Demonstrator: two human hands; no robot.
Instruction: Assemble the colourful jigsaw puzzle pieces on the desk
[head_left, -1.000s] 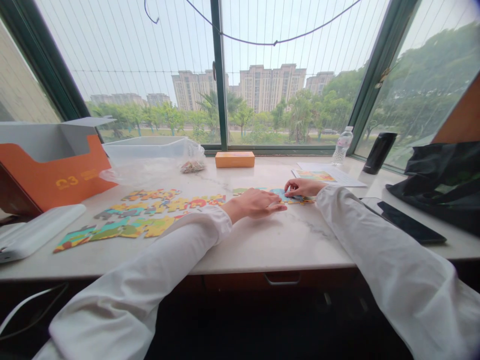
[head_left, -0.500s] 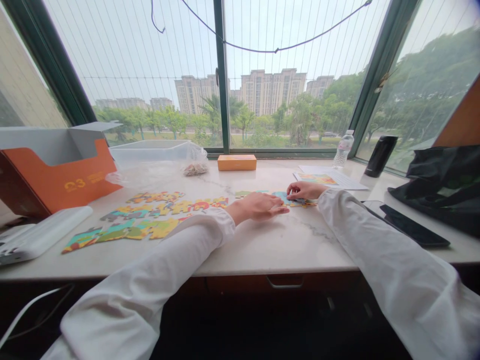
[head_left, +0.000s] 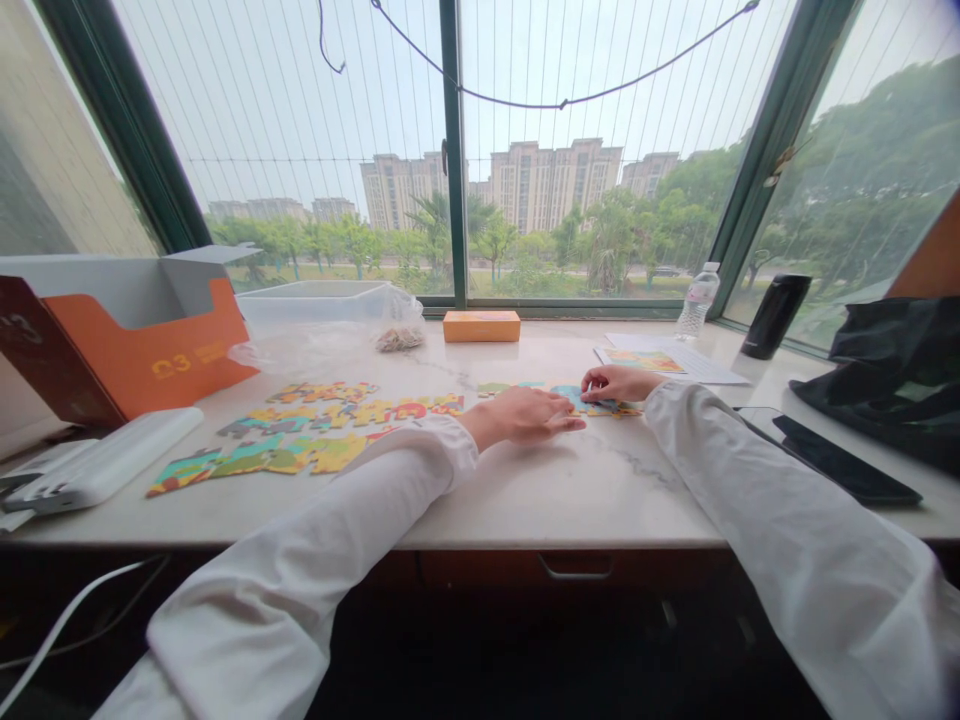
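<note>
My left hand (head_left: 525,415) lies low over the table with its fingers stretched out, at the near left edge of a partly joined jigsaw puzzle (head_left: 514,388). The hand and its wrist cover part of that puzzle. Just to the right, my right hand (head_left: 619,383) has its fingers bent and pinched down on a blue puzzle piece (head_left: 590,396) within the puzzle. Whether that piece is seated flat is too small to tell. Left of my hands, loose colourful puzzle pieces (head_left: 262,455) are spread in rough rows, partly behind my left sleeve.
An orange box (head_left: 187,350), a clear plastic bin (head_left: 307,300) and a bag of small bits (head_left: 400,338) stand at left. A small orange box (head_left: 481,327) sits by the window. Papers (head_left: 697,362), a bottle (head_left: 697,300), a black cup (head_left: 776,318) and a phone (head_left: 840,465) are at right.
The whole view has shifted slightly, so everything appears a little further right. Both hands keep nearly the same place over the puzzle, with the right fingertips a touch lower.
</note>
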